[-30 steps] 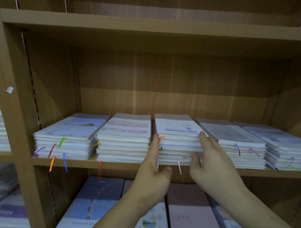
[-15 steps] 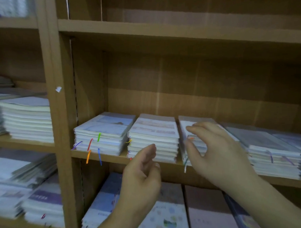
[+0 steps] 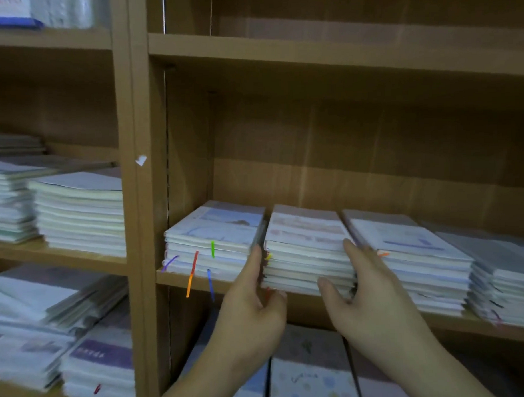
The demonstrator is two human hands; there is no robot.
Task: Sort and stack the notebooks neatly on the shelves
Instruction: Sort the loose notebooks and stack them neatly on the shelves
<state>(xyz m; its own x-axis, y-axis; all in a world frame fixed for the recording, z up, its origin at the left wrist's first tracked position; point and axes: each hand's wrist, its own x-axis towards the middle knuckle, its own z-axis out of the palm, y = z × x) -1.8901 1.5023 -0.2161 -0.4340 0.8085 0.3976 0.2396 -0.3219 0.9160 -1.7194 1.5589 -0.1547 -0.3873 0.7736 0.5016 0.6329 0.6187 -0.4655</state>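
Stack (image 3: 307,250) — illegible — between left hand (image 3: 253,311), right hand (image 3: 371,301)

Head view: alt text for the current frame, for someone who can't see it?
A person's left hand and right hand press the sides of a notebook stack on a wooden shelf. More stacks sit on either side; coloured ribbons hang from the leftmost stack.

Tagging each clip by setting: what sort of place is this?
Probably a stationery shop or stockroom. Wooden shelving spans several bays, each shelf lined with neat stacks of near-identical notebooks, some with coloured ribbon markers hanging out; more stacks fill the left bay.
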